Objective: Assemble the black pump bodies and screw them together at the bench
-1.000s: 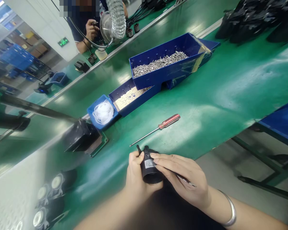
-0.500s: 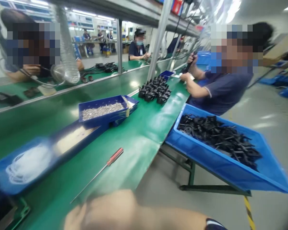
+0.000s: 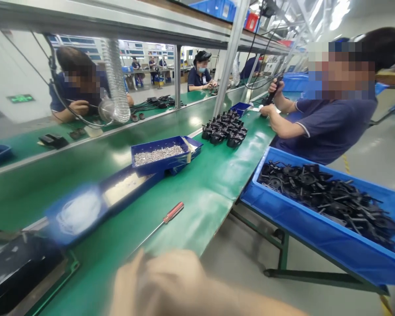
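Low in the view, my right hand (image 3: 176, 274) reaches in from the bottom right, over the near edge of the green bench (image 3: 204, 193). Motion smears its fingers, and I cannot tell whether it holds anything. Against it on the left is a blurred shape that looks like my left hand (image 3: 127, 285); its grip is unclear too. Just beyond both hands lies a screwdriver (image 3: 174, 212) with a red handle, its thin shaft running toward them. Whether either hand touches the shaft tip is hidden.
Blue bins hold silvery screws (image 3: 159, 154), pale small parts (image 3: 125, 188) and white rings (image 3: 80, 210). Black assemblies (image 3: 225, 127) stand farther along. At right, a large blue crate (image 3: 283, 206) of black parts sits on a stand. A co-worker (image 3: 325, 118) sits beyond it.
The view has swung left, so the bench and bins appear farther right. My hands remain low in front; the left-hand shape now rises higher beside the right. The screwdriver still lies on the bench.
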A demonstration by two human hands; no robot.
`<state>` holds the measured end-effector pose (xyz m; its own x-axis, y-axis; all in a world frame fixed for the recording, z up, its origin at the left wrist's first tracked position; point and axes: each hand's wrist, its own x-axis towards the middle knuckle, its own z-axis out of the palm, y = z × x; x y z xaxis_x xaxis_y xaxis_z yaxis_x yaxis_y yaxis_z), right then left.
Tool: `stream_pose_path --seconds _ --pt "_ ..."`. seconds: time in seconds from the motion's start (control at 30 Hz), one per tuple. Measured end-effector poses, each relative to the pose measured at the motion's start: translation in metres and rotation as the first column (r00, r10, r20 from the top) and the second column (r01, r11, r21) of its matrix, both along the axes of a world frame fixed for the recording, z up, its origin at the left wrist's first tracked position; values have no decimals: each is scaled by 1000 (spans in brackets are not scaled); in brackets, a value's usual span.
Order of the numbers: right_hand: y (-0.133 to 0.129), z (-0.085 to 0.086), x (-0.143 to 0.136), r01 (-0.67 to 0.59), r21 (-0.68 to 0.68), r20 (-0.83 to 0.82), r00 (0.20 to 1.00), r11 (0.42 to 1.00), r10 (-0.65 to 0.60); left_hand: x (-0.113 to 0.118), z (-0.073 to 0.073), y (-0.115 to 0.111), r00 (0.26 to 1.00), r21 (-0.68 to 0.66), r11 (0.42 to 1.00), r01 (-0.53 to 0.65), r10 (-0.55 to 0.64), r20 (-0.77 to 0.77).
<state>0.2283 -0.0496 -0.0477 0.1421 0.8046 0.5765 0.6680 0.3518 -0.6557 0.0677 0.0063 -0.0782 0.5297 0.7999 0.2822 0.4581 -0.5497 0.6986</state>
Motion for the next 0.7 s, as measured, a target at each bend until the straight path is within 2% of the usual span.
stream_pose_path --seconds 0.17,0.33,0.43,0.57,0.7 --pt "2 15 -2 27 74 -310 951 997 -2 -1 2 0 998 -44 997 -68 67 -11" --pt "10 21 12 36 -79 -489 870 996 -70 -1 6 2 999 -110 993 -46 43 -28" --pt "11 20 19 -38 -165 -608 791 985 -71 -2 14 3 996 -139 990 -27 15 -85" --pt "9 18 24 -125 -244 -650 757 962 -67 -4 21 4 993 -177 984 -5 -15 -114" --pt "7 14 22 -111 -288 -651 751 951 -110 -4 19 4 994 -190 982 -3 -18 -107"
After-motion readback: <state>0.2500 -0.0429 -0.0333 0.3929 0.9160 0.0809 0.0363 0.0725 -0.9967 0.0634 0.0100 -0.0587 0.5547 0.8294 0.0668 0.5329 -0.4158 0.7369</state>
